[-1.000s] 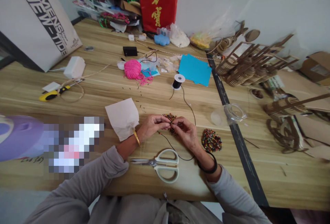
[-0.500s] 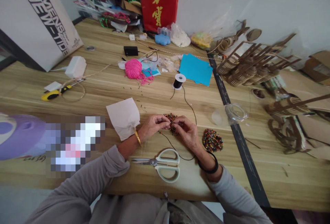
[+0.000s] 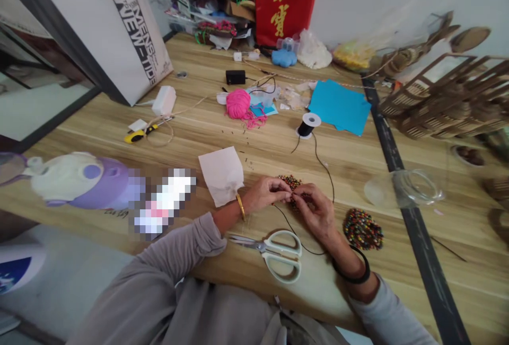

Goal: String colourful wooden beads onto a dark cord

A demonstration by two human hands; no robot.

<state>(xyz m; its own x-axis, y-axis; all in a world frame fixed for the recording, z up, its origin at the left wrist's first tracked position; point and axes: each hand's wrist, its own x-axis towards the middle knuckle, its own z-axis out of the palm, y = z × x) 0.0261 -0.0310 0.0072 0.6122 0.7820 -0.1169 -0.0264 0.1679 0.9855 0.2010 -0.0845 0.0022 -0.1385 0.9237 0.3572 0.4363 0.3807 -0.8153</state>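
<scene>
My left hand (image 3: 267, 193) and my right hand (image 3: 316, 208) meet fingertip to fingertip over a small pile of coloured beads (image 3: 289, 179). The fingers of each are pinched together; whatever lies between them is too small to make out. A black cord (image 3: 283, 215) curves from beside the beads toward my right wrist. Below my hands lie white-handled scissors (image 3: 283, 252), blades pointing left. A second heap of beads (image 3: 362, 229) rests right of my right wrist. Left of my left hand is a white paper sheet (image 3: 221, 173).
Farther back stand a spool of black cord (image 3: 307, 125), pink yarn (image 3: 238, 104) and blue sheets (image 3: 340, 106). A purple bottle (image 3: 91, 180) and a blurred-out phone (image 3: 165, 202) lie left. A clear plastic roll (image 3: 413, 188) and wooden racks (image 3: 437, 90) are right.
The view has turned left, so everything on the table appears shifted right. More of the purple bottle and the floor shows. Both hands remain pinched together over the beads.
</scene>
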